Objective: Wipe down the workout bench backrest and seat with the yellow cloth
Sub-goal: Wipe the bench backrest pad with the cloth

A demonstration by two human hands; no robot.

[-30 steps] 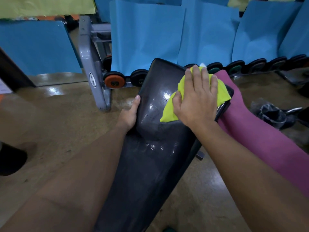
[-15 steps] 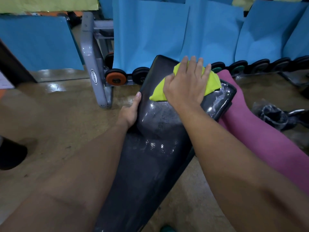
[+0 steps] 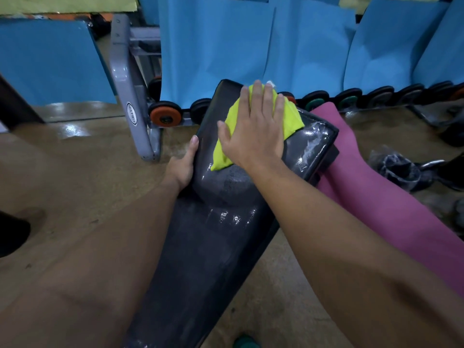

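Right hand: the right hand (image 3: 253, 136) lies flat on the cloth (image 3: 288, 116), fingers straight and together, pressing it onto the pad at upper centre of the frame.
Left hand: the left hand (image 3: 182, 167) clasps the pad's left edge, thumb up along the side; its fingers are hidden under the pad.
Cloth: yellow, bunched under the palm, on the far end of the bench (image 3: 200, 247).
Change: a second ago the cloth sat at the pad's far right corner; it now lies left of it, and that corner shows a wet sheen.
Meaning: the far end appears nearly covered; the long pad toward the lower frame, dull apart from a few wet spots, likely remains to be wiped.
Surroundings: pink mat (image 3: 376, 187) just right of the bench; dumbbell rack (image 3: 130, 96) and blue sheets (image 3: 213, 46) behind.
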